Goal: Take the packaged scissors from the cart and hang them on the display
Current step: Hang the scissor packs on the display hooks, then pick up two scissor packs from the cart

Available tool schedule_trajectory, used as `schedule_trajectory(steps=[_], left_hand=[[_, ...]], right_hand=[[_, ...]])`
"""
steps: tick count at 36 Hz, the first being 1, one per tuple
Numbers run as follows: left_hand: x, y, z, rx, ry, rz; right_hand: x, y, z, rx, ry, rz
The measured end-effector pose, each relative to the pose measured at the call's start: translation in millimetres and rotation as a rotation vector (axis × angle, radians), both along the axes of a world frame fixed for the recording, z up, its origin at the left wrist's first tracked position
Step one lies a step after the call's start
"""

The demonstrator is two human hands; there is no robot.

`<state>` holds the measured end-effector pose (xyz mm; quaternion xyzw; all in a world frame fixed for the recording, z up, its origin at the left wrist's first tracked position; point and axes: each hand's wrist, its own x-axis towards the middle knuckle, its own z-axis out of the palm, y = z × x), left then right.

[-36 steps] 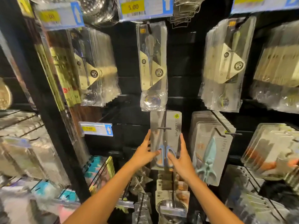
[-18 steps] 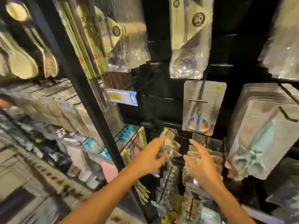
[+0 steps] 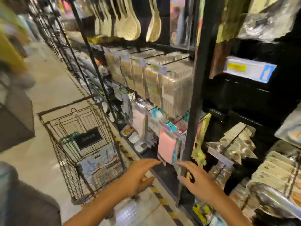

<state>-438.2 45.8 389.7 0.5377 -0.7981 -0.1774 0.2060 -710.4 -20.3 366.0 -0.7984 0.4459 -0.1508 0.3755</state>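
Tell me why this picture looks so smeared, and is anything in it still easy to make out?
Head view: heavy motion blur smears the shelves and the packets in the cart; the left edge is the worst, just streaks of colour. The wide lens bends the black post. Both the left hand and the right hand read fairly clearly, open and empty. Glare flashes off the shiny packets at top right.
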Motion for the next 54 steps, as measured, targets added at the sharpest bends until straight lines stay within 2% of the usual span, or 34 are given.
schedule_trajectory(steps=[2,5,9,11,20,25,31,39,54], left_hand=[[38,22,-18,0.017,0.064,0.098],[97,58,-44,0.121,0.063,0.223],[170,110,-74,0.266,0.243,0.377],[203,137,-87,0.308,0.278,0.475],[311,228,-136,0.329,0.331,0.848],[338,245,-153,0.364,0.351,0.949],[359,217,-160,0.403,0.331,0.987],[378,136,-157,0.372,0.320,1.019],[406,6,-159,0.437,0.252,1.018]], right_hand=[[33,4,-13,0.044,0.020,0.066],[86,11,-31,0.072,0.066,0.169],[156,26,-47,0.120,0.127,0.229],[192,35,-54,0.128,0.140,0.273],[323,59,-82,0.182,0.187,0.411],[363,50,-92,0.164,0.214,0.477],[393,12,-106,0.157,0.245,0.536],[437,-70,-126,0.198,0.214,0.610],[510,-188,-159,0.284,0.378,0.657]])
